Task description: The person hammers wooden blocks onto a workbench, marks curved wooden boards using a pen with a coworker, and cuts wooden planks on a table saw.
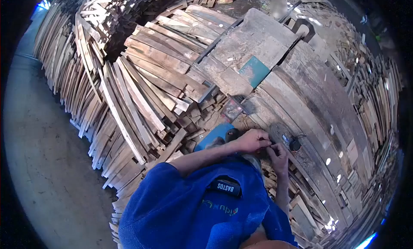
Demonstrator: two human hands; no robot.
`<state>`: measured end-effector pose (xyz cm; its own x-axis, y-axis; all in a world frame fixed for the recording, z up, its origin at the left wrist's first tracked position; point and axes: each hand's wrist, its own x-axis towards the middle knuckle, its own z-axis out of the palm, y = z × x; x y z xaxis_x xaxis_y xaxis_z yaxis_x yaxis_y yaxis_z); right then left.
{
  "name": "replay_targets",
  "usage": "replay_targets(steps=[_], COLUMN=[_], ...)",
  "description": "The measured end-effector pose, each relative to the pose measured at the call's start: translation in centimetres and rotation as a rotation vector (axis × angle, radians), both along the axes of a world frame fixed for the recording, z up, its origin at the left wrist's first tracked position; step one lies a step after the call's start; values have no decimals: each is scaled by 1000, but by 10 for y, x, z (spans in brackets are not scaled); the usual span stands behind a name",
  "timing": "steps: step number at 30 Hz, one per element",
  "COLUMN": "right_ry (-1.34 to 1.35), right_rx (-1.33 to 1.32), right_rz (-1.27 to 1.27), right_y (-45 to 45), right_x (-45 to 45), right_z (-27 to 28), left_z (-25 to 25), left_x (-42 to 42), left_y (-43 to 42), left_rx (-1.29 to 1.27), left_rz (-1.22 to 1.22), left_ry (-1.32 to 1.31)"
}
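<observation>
My left hand (253, 140) reaches across from the left, its fingers closed in a pinch. Right beside it, my right hand (278, 158) is also closed, thumb and fingers pressed together. The fingertips of both nearly meet; whatever lies between them is too small to make out. Just right of my right hand, a small dark round object (295, 145) with a thin wire-like strand rests on the wooden work surface (318, 115). A black packet marked BASTOS (226, 187) sticks out of the chest pocket of my blue shirt (185, 210).
Stacked planks (159, 55) fan out on the left beside a grey floor (51, 141). A green plate (254, 72) lies on the bench ahead, near a slot with a dark curved guard (304, 29). Something blue (215, 135) stands by my legs. A person's foot (225, 0) shows at the top.
</observation>
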<state>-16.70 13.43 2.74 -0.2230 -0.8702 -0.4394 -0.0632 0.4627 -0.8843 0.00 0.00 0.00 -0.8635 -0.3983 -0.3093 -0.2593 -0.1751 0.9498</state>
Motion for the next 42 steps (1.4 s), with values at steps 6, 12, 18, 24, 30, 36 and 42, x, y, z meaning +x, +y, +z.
replay_targets(steps=[6,12,18,24,30,36,42], right_ry=[502,-528,-332,585,-924,-444,623], right_rx=[-238,-52,22,-205,-235,-108,-175], right_rz=[77,-179,-219,46,-178,-218,-61], right_y=[-10,-7,-19,-18,11,9,15], right_x=[31,19,19,26,12,8,32], right_z=[-4,12,10,5,6,5,10], left_z=[5,7,6,11,31,9,16], left_x=[21,18,14,7,1,-9,-4], left_y=[2,-7,-29,-13,-22,-29,-11], left_rx=[-629,160,142,-717,341,-67,-703], left_rz=[141,81,-10,29,-159,-178,-169], left_ry=[-17,329,105,-76,374,192,-1])
